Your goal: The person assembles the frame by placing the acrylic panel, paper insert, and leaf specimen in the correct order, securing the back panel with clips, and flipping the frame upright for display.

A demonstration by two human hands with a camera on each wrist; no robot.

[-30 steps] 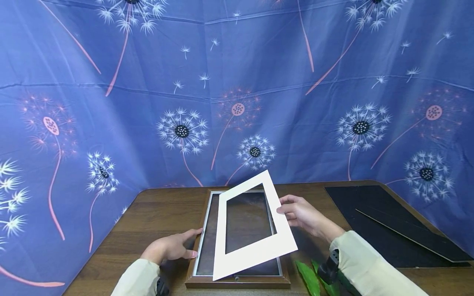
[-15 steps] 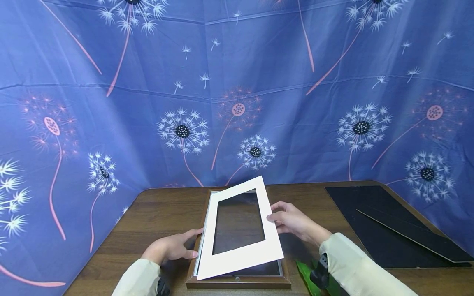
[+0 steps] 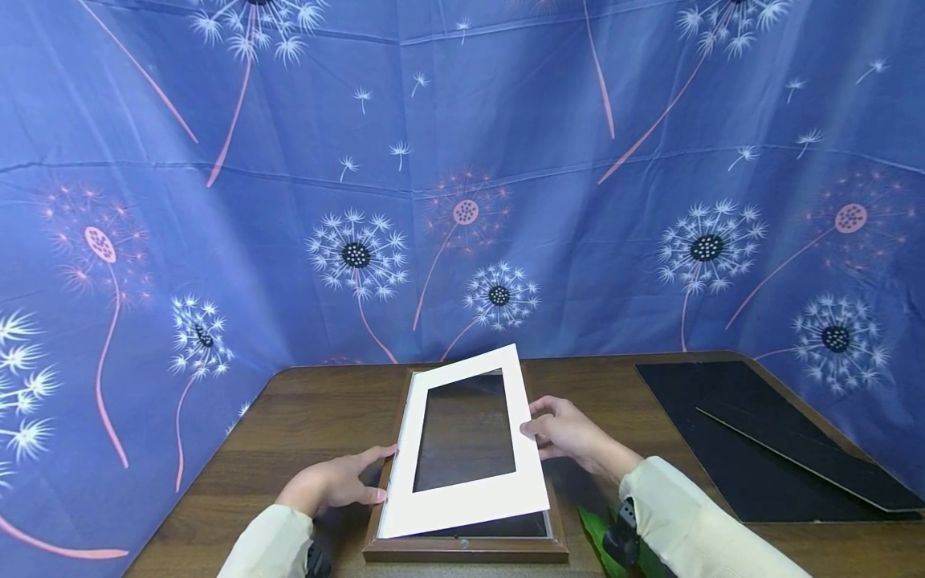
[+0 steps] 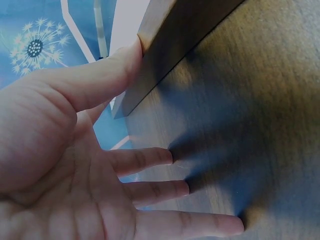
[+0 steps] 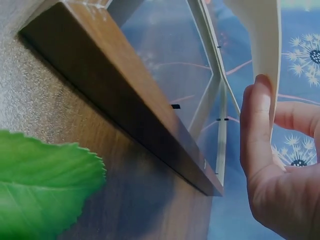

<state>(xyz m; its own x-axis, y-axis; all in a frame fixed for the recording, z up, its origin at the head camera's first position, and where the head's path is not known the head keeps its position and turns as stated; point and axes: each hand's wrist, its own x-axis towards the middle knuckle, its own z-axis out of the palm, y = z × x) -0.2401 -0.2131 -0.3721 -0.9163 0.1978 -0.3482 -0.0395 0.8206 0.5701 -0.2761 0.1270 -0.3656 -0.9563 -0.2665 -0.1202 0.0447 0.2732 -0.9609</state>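
Observation:
A white mat board (image 3: 462, 510) with a rectangular window lies tilted over a brown wooden picture frame (image 3: 466, 551). Its left edge sits low along the frame's left side, while its right edge is raised. My right hand (image 3: 578, 437) pinches that right edge between thumb and fingers, as the right wrist view also shows with the mat's edge (image 5: 267, 45). Against the frame's left outer side, my left hand (image 3: 336, 482) rests its thumb and a fingertip. In the left wrist view the other fingers (image 4: 155, 190) stretch out straight over the table. Glass shows inside the frame.
Two black boards (image 3: 708, 449) lie at the right of the wooden table (image 3: 325, 401), one partly over the other. A green leaf (image 5: 45, 185) lies by the frame's near right corner, under my right wrist. A blue dandelion-print cloth (image 3: 462, 120) hangs behind.
My right hand has moved left and slightly down with the mat board, bringing its left edge to the frame's left side. The left hand has stayed in place.

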